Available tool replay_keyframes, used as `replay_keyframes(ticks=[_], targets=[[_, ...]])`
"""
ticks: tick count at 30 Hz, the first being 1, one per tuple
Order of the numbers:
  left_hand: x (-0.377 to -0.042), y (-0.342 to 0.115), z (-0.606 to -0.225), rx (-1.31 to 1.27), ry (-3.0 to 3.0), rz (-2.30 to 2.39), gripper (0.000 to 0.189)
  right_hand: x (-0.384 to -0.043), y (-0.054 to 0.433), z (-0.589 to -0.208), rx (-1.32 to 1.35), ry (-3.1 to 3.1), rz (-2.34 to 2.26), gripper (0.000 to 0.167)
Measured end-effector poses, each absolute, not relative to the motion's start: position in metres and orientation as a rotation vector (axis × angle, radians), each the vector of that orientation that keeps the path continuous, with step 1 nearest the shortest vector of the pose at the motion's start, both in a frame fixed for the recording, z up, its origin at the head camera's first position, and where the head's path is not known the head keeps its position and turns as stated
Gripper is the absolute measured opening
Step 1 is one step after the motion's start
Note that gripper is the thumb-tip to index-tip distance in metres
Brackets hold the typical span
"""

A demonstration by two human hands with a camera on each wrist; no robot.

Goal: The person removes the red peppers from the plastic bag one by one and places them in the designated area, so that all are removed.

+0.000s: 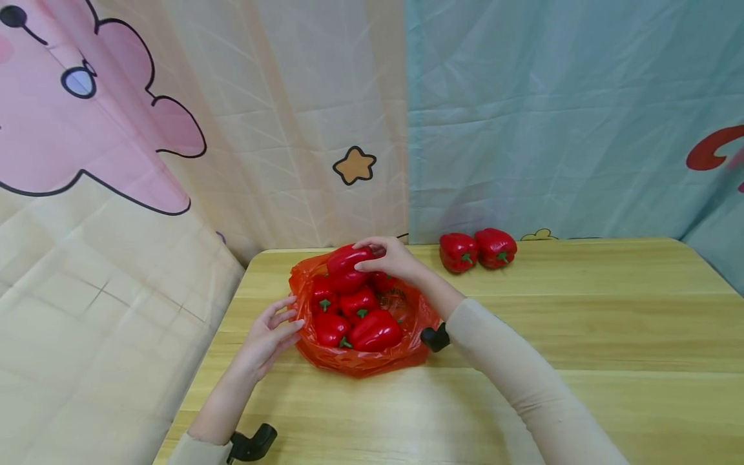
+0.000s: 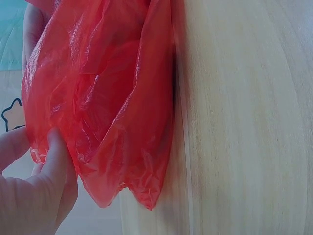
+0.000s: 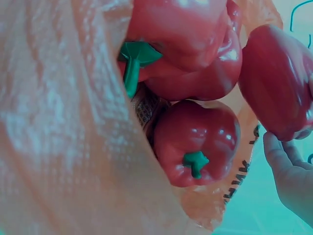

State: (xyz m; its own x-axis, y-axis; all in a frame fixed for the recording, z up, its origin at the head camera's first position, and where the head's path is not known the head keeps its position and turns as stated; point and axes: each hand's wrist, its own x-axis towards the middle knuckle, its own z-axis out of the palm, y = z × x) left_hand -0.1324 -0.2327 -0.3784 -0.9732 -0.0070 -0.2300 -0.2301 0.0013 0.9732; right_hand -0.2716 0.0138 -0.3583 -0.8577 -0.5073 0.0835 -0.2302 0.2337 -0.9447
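A red plastic bag [image 1: 360, 365] stands with its mouth spread, several red bell peppers [image 1: 376, 330] with green stems inside it. Over the bag's far side, my right hand [image 1: 396, 258] grips another red bell pepper [image 1: 345, 268] between thumb and fingers. That held pepper [image 3: 276, 81] also shows at the right of the right wrist view, beside peppers in the bag. My left hand [image 1: 268, 336] is at the bag's left rim, fingers loosely extended. In the left wrist view its thumb [image 2: 56, 152] lies against the crinkled plastic; the bag hides part of the hand.
Two more red bell peppers [image 1: 495, 248] sit side by side at the back edge of the wooden table [image 1: 581, 310], right of the bag. A printed curtain [image 1: 523, 129] hangs behind the table. Each wrist carries a black camera mount [image 1: 253, 443].
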Motion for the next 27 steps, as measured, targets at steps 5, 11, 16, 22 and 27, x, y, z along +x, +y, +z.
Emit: replay_keyframes(ticks=[5, 11, 16, 22, 27], targets=[[-0.133, -0.232, -0.378, -0.252, 2.097, 2.101, 0.055, -0.27, 0.02, -0.355, -0.706, 2.236, -1.715, 0.037], [-0.133, -0.232, -0.377, -0.262, 2.099, 2.092, 0.056, -0.267, 0.026, -0.349, -0.73, 2.216, -1.751, 0.037], [-0.132, -0.232, -0.377, -0.268, 2.093, 2.101, 0.055, -0.262, 0.031, -0.342, -0.744, 2.21, -1.77, 0.037], [-0.132, -0.233, -0.377, -0.26, 2.098, 2.103, 0.056, -0.256, 0.038, -0.333, -0.754, 2.202, -1.782, 0.037], [-0.131, -0.234, -0.377, -0.253, 2.103, 2.101, 0.055, -0.253, 0.045, -0.331, -0.756, 2.227, -1.765, 0.037]])
